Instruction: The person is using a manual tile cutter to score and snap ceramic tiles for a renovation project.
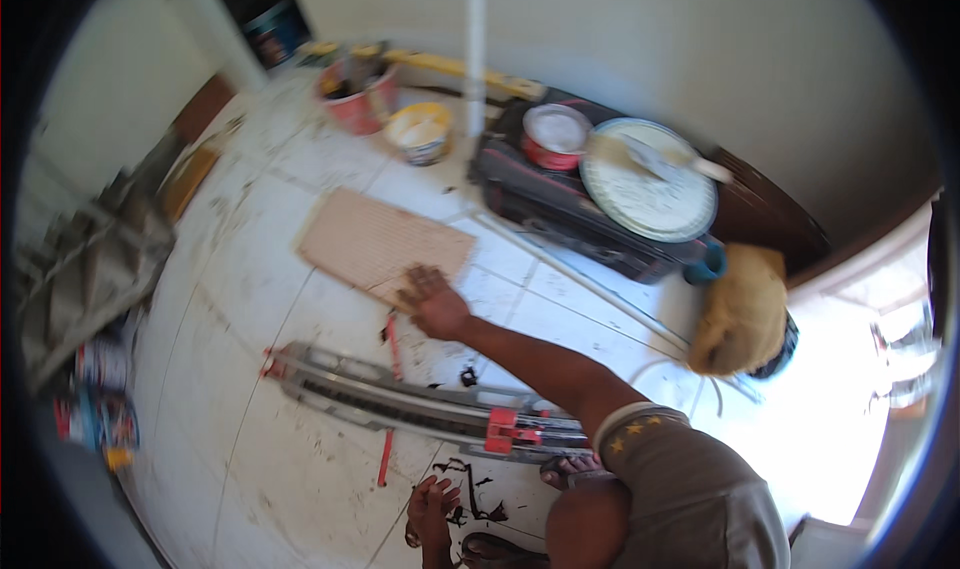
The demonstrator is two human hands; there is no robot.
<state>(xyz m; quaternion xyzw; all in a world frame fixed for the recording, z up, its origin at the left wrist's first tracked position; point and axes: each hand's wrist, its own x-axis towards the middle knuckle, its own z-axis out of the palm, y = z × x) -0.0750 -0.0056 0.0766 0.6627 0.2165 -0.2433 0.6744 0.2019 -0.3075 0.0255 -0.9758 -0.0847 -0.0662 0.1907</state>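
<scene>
My right hand (436,303) reaches out with its fingers spread, over the near edge of a beige tile (385,241) with a ribbed face, lying on the floor. It grips nothing; whether the palm presses on the tile or hovers, I cannot tell. Low in the picture, my left hand (432,507) is held with loosely bent fingers, and nothing shows in it. Between the two hands lies a long manual tile cutter (400,397), grey with metal rails. Its red carriage (513,431) sits toward the right end, and red support arms (385,458) stick out sideways.
Dark scraps (487,509) litter the floor near my feet. Beyond the tile stand a red bucket (360,107) and a yellow tub (420,134). A black suitcase (570,214) bears a red tin (555,137) and a round white lid (650,194). A tan sack (738,309) stands right.
</scene>
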